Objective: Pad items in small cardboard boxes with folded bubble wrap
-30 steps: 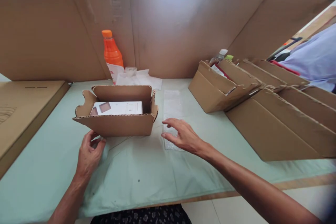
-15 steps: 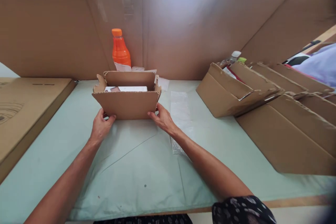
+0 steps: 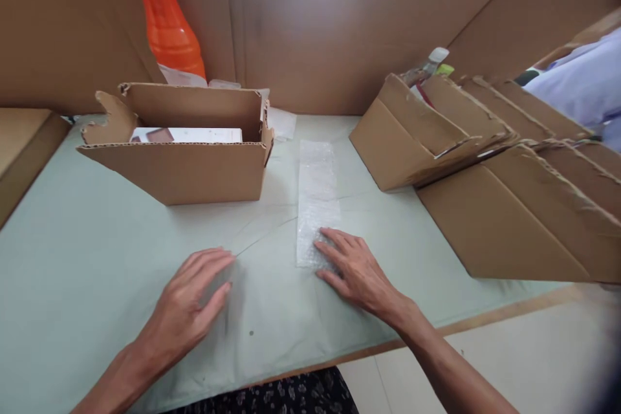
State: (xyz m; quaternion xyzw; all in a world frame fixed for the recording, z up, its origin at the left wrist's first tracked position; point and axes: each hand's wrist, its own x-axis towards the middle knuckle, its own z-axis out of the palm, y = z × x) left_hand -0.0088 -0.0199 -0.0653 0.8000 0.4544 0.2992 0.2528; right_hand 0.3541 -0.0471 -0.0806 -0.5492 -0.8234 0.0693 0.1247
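Observation:
My right hand (image 3: 352, 265) has its fingers spread over the near end of a flat strip of bubble wrap (image 3: 317, 191), and the fingertips appear to touch it. My left hand (image 3: 189, 297) hovers over or rests on the table cover, holding nothing, with thumb and fingers apart. Beyond it stands an open cardboard box (image 3: 208, 171) with slanted sides. Inside that box lies a white box (image 3: 204, 135) with a dark printed picture; its lower part is hidden by the cardboard front.
An orange bottle (image 3: 172, 32) stands behind the cardboard box, against a tall cardboard wall (image 3: 339, 26). Several open cardboard bins (image 3: 514, 213) fill the right side, one holding a clear bottle (image 3: 431, 63). At the left edge lies a large flat carton (image 3: 24, 149).
Both hands have let go of the cardboard box and come back toward me. My right hand has moved onto the bubble wrap. The view has shifted down and right.

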